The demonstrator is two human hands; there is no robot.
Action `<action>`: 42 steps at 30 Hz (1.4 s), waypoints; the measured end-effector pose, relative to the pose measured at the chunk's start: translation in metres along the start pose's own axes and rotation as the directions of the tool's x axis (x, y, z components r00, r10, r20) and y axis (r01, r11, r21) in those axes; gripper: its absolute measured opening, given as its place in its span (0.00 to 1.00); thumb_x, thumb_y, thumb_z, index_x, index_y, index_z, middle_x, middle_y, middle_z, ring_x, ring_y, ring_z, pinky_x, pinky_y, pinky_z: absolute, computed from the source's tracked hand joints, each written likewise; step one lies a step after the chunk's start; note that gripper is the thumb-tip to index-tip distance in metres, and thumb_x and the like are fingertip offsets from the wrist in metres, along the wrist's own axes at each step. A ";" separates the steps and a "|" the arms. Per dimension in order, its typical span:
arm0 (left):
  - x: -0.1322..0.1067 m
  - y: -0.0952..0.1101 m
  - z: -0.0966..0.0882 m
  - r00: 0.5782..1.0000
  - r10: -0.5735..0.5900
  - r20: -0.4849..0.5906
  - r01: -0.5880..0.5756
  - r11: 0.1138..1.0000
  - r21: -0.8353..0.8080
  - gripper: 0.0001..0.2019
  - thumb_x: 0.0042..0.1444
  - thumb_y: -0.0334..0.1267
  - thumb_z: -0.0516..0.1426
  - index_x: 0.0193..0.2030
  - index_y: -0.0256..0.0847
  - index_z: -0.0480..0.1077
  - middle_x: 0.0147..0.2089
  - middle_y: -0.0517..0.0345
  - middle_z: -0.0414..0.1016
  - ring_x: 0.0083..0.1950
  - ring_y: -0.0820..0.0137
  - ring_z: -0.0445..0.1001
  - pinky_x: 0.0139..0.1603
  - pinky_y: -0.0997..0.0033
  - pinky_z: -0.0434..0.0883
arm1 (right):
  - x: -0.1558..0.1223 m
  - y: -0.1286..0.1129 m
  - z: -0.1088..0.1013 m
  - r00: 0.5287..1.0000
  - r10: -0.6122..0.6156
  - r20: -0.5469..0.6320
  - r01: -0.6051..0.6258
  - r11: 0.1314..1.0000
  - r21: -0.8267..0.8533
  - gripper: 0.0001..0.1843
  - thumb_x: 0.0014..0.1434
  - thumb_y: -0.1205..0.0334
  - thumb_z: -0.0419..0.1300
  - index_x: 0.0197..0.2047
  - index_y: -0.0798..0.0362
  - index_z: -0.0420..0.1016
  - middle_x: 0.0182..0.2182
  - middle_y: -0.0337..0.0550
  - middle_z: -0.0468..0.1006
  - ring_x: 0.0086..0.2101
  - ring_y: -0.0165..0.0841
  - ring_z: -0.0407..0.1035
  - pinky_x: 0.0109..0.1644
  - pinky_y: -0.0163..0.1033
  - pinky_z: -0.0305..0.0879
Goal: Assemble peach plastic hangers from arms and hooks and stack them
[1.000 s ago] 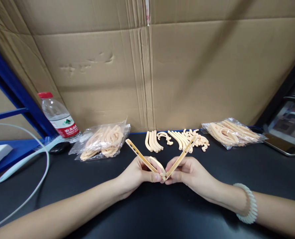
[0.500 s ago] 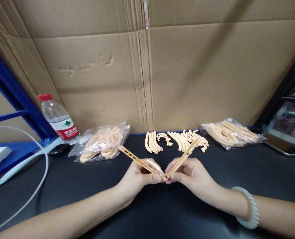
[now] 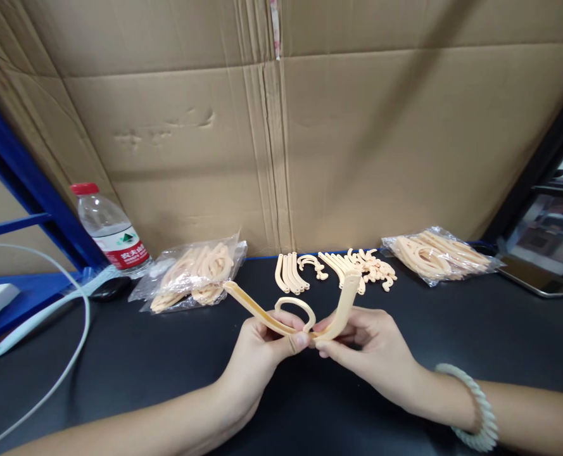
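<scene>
My left hand and my right hand hold one beige plastic hanger piece between them above the black table. It forms a V, with a left arm gripped by the left fingers and a right arm gripped by the right fingers. A curved hook loop rises at the joint between my thumbs. A pale bead bracelet sits on my right wrist.
Loose beige hanger parts lie in a row behind my hands. Clear bags of the same parts lie at left and right. A water bottle, white cable, cardboard wall and tablet border the table.
The piece has been turned in my hands: its arms now show their curved flat sides and the hook loop has come up into view at the joint. My hands stayed in about the same place.
</scene>
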State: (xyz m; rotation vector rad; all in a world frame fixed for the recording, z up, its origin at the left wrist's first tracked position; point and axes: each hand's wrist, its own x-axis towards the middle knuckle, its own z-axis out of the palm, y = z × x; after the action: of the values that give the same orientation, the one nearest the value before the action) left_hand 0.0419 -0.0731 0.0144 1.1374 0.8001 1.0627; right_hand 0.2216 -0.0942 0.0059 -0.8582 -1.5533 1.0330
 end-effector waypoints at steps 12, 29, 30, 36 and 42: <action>0.002 0.006 -0.003 0.992 -0.033 -0.124 0.046 0.994 0.101 0.16 0.41 0.41 0.72 0.31 0.36 0.74 0.26 0.59 0.76 0.31 0.72 0.74 0.35 0.74 0.71 | 0.012 0.000 -0.034 0.985 0.162 -0.059 -0.147 0.967 0.206 0.17 0.49 0.57 0.72 0.36 0.55 0.71 0.27 0.38 0.76 0.28 0.32 0.76 0.24 0.31 0.71; 0.008 0.026 -0.057 0.902 0.182 0.391 -0.429 0.480 0.765 0.05 0.57 0.38 0.62 0.32 0.41 0.75 0.32 0.56 0.75 0.35 0.67 0.72 0.38 0.70 0.68 | 0.001 -0.008 -0.135 0.962 0.160 0.223 0.021 0.768 -0.640 0.12 0.53 0.56 0.69 0.28 0.53 0.74 0.27 0.39 0.73 0.29 0.33 0.67 0.34 0.38 0.62; 0.009 0.026 -0.060 0.874 0.187 0.448 -0.483 0.423 0.766 0.04 0.58 0.37 0.61 0.33 0.41 0.75 0.34 0.56 0.75 0.36 0.66 0.71 0.39 0.69 0.68 | 0.001 -0.007 -0.136 0.958 0.154 0.243 0.048 0.748 -0.662 0.12 0.54 0.55 0.68 0.29 0.53 0.74 0.27 0.39 0.73 0.29 0.33 0.67 0.34 0.37 0.61; 0.011 0.028 -0.068 0.808 0.144 0.572 -0.588 0.273 0.762 0.05 0.64 0.35 0.54 0.37 0.40 0.70 0.36 0.55 0.73 0.39 0.65 0.69 0.41 0.66 0.66 | 0.001 0.000 -0.138 0.945 0.147 0.293 0.097 0.728 -0.678 0.14 0.58 0.52 0.65 0.30 0.53 0.73 0.30 0.41 0.72 0.31 0.32 0.66 0.35 0.37 0.61; 0.012 0.037 -0.071 0.784 0.091 0.614 -0.620 0.149 0.770 0.05 0.64 0.32 0.53 0.36 0.40 0.69 0.35 0.56 0.71 0.38 0.65 0.68 0.41 0.65 0.64 | 0.000 0.005 -0.131 0.961 0.116 0.249 0.088 0.727 -0.681 0.15 0.59 0.51 0.64 0.29 0.53 0.73 0.29 0.41 0.72 0.31 0.33 0.66 0.36 0.38 0.61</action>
State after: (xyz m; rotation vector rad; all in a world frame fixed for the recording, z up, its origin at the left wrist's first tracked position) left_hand -0.0280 -0.0373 0.0321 2.7301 0.7977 0.5071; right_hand 0.3496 -0.0681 0.0129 -1.2656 -2.2392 0.5720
